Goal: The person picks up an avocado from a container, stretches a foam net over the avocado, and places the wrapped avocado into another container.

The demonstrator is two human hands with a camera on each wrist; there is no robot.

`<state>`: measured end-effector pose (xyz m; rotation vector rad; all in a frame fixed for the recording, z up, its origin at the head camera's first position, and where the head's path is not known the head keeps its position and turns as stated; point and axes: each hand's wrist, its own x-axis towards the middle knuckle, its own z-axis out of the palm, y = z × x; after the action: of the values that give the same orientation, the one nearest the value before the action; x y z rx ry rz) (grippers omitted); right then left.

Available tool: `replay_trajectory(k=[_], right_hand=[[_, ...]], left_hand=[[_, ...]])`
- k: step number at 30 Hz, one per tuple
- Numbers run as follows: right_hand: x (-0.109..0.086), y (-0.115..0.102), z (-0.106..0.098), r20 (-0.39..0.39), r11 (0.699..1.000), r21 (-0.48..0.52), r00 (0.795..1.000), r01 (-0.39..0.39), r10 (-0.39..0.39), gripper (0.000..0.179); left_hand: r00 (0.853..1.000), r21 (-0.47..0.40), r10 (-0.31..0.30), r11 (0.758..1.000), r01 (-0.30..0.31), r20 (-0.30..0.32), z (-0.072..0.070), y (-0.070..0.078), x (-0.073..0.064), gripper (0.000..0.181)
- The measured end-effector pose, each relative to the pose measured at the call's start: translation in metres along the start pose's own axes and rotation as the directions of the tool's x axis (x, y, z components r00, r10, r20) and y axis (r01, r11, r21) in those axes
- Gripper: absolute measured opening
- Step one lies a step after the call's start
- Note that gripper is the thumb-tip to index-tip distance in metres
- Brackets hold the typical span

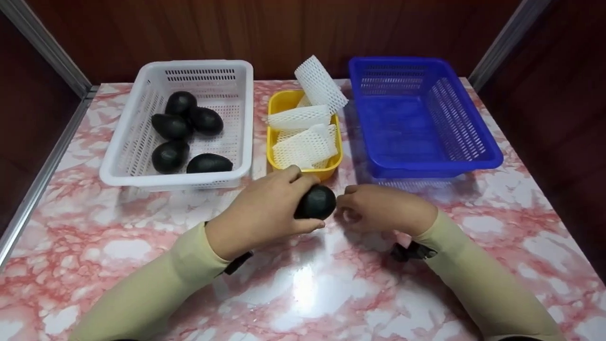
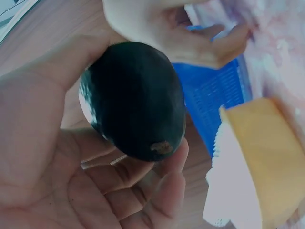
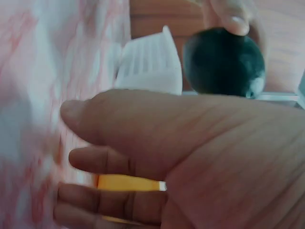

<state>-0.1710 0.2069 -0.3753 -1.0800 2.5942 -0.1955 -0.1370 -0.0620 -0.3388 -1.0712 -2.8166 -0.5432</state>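
My left hand (image 1: 265, 208) grips a dark green, nearly black avocado (image 1: 318, 202), thumb on the near side and fingers over the far side. In the left wrist view, a brown stem scar shows on the end of the avocado (image 2: 133, 102). Just to its right is my right hand (image 1: 386, 208), fingers loosely bent, with nothing between them. The right wrist view has its thumb and fingers (image 3: 109, 160) apart over the table. Behind both hands stands a yellow basket (image 1: 271, 158) holding several white foam net sleeves (image 1: 303, 147).
A white basket (image 1: 106, 166) with several avocados (image 1: 173, 125) stands at the back left. At the back right is a blue basket (image 1: 402, 128). One foam net sleeve (image 1: 321, 85) sticks up above the yellow basket's rim. Pink-and-white marbled table surface (image 1: 293, 303) lies in front.
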Motion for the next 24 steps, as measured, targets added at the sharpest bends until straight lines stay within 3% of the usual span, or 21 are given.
replay_trajectory(k=[5,9,13,20,24], right_hand=[[0.001,0.005,0.001,0.013,0.995,-0.050,0.996,-0.085,0.086,0.020],[0.002,0.007,0.000,0.026,0.994,-0.036,0.994,-0.102,0.103,0.020],[0.003,0.008,0.000,0.026,0.995,-0.023,0.994,-0.101,0.102,0.021],[0.003,0.010,0.002,0.008,0.997,-0.010,0.997,-0.071,0.071,0.019],[0.003,0.010,0.002,-0.002,0.998,-0.022,0.998,-0.057,0.057,0.020]], left_hand=[[0.999,-0.008,-0.020,1.000,0.020,0.036,0.012,0.003,0.003,0.067],[0.999,0.006,-0.011,1.000,0.010,0.031,0.023,0.005,0.005,0.068],[0.999,0.032,0.002,0.999,-0.003,0.039,0.033,0.006,0.007,0.066],[0.992,0.047,-0.008,0.999,0.002,0.127,0.050,0.004,0.010,0.065],[0.990,0.039,-0.018,0.999,0.012,0.141,0.057,0.003,0.011,0.064]])
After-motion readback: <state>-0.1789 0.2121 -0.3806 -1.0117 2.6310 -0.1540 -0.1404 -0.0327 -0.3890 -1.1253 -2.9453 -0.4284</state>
